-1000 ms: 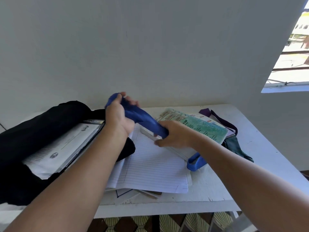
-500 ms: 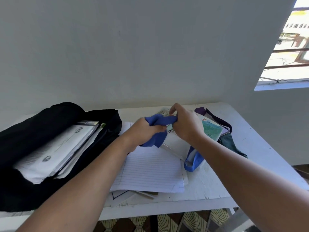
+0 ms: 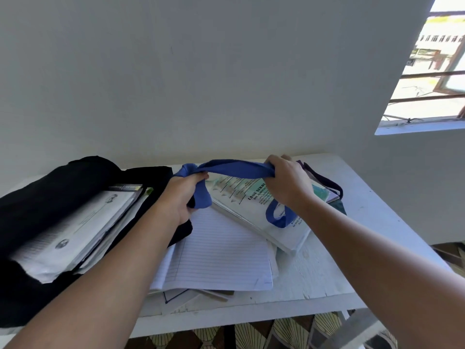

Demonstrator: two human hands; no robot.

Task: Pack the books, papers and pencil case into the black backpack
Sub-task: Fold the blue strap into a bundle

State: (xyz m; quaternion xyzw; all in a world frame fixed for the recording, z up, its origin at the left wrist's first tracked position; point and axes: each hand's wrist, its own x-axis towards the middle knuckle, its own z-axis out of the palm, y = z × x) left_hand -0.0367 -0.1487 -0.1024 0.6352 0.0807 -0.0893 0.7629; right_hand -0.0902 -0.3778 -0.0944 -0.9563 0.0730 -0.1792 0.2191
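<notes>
Blue cloth was stretched between both hands above the table; I could not tell whether it was the pencil case or a small bag. My left hand had its fingers curled round one bunched end, with a flap hanging below the fist. My right hand gripped the other end, and a blue loop dangled under that wrist. Beneath lay a book with a green printed cover, its far corner hidden by the right hand. Lined paper sat nearer me, covering other sheets whose edges alone showed. On the left the black backpack lay open with papers and books inside, their lower ends cut off by its dark fabric. Behind the right hand a dark strap and some greenish cloth poked out, too hidden to identify.
</notes>
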